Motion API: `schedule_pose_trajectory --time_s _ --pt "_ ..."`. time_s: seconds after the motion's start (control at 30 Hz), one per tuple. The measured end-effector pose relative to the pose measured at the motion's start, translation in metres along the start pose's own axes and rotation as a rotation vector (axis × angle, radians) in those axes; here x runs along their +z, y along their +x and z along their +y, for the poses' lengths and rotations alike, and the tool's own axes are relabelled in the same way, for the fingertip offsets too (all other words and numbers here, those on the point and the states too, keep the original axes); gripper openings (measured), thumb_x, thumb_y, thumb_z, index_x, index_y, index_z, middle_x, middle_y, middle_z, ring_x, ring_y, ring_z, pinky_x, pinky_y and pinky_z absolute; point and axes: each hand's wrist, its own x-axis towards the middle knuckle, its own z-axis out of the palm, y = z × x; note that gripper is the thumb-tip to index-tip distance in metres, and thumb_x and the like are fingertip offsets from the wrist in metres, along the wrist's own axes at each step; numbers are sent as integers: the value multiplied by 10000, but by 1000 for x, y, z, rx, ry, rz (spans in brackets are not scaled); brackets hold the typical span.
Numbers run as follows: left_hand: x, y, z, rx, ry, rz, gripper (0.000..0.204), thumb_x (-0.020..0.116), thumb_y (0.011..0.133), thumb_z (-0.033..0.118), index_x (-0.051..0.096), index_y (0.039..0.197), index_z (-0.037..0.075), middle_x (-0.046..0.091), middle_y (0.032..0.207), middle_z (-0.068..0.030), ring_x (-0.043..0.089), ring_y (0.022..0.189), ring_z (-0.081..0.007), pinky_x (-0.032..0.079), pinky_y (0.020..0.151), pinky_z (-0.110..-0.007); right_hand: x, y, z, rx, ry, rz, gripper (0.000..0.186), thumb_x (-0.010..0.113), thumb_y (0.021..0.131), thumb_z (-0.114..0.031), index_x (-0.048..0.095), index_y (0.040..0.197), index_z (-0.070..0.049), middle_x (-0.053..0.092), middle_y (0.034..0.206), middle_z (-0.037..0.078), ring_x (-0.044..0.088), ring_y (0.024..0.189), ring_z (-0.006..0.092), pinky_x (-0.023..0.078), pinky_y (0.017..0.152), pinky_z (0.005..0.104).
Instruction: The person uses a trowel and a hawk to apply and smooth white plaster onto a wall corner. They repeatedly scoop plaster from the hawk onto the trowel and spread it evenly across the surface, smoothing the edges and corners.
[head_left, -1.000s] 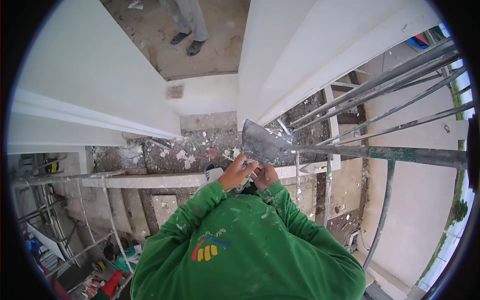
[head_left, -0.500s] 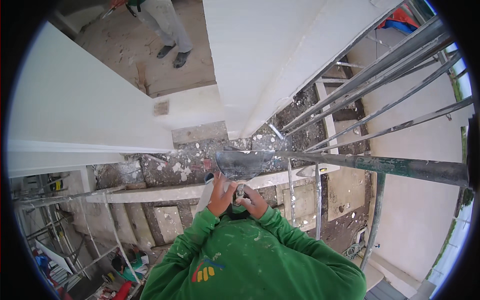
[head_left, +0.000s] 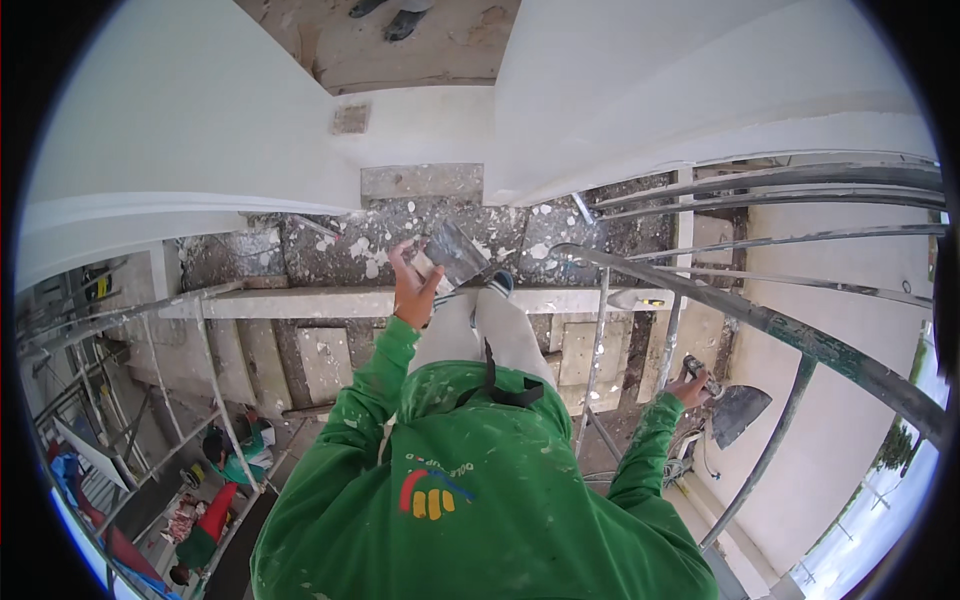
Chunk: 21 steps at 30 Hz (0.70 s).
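My left hand (head_left: 414, 288) is closed on a wide putty knife (head_left: 456, 254), its grey blade pointing up and to the right above the littered walkway. Out to the right, beside a scaffold post, my right hand (head_left: 688, 388) grips a second putty knife (head_left: 740, 413). That one has a broad, plaster-smeared blade tilted down toward the right. My fingers partly hide both handles. Green sleeves with white specks cover my arms.
Scaffold rails (head_left: 770, 325) run along the right, and a thinner frame (head_left: 212, 385) stands at left. White walls (head_left: 240, 120) flank a gap where a co-worker's shoes (head_left: 403, 24) show. Plaster bits cover the walkway (head_left: 390, 235). A trowel (head_left: 628, 299) lies on the beam. People (head_left: 205, 530) are below left.
My hands, close together at the blade before, have parted. The right swung far right and down with one putty knife; the left moved up slightly with the other. The view has shifted.
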Motion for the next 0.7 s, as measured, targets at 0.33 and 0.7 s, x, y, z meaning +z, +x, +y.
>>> schedule_pose_trajectory --time_s 0.33,0.7 --pt "-60 13 -33 -404 -33 -116 431 725 842 123 507 1182 -28 575 850 -9 536 715 -45 464 601 -207 -35 124 92 5 -737 223 699 558 884 -459 470 1258 125 602 1134 301 623 997 412 513 837 444" --pt "-12 43 -128 -76 126 -101 183 612 910 64 466 1001 1 584 978 -111 577 870 -170 467 812 -308 -43 172 141 97 -851 -142 558 490 914 -401 591 1244 38 632 1123 149 606 1008 240 476 883 345"
